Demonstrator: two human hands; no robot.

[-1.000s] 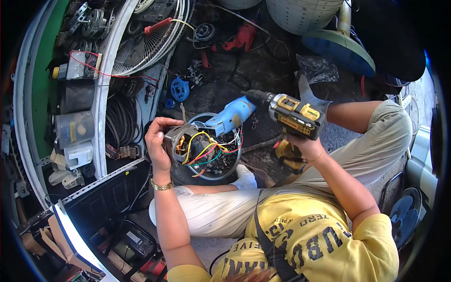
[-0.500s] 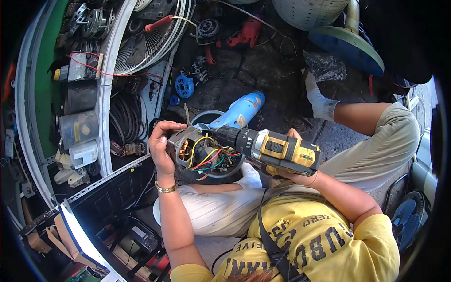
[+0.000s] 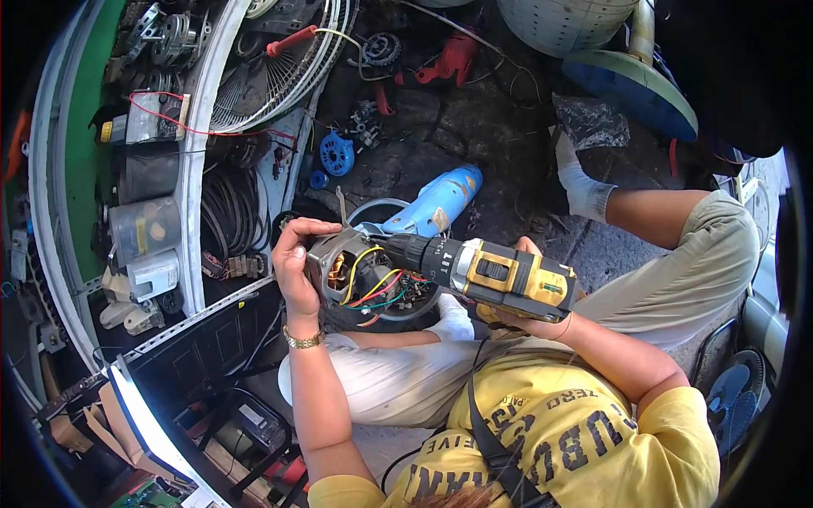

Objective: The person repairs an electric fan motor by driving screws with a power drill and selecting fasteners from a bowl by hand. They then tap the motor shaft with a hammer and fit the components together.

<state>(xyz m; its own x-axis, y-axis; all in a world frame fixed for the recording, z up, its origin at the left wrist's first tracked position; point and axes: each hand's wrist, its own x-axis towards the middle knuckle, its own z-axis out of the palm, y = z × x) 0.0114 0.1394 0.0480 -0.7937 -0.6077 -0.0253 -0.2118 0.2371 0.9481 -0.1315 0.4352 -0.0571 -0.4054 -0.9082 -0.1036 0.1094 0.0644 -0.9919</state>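
My left hand is wrapped round the metal side of a fan motor with copper windings. Yellow, red and green wires trail from it to the right. A yellow and black cordless drill is in my right hand, which closes round its grip, mostly hidden under the body. The drill lies level, its black chuck pointing left; the tip meets the motor's upper right side. Behind the motor, a worn blue plastic housing leans over a round metal basin with small parts in it.
Fan guards, pots and a coil of black cable fill the shelf at left. A blue plastic disc and a red power tool lie on the dark floor. A round-based stand is at upper right.
The view has shifted slightly. My hands still hold the motor and drill together in nearly the same pose, the drill tilted a touch differently.
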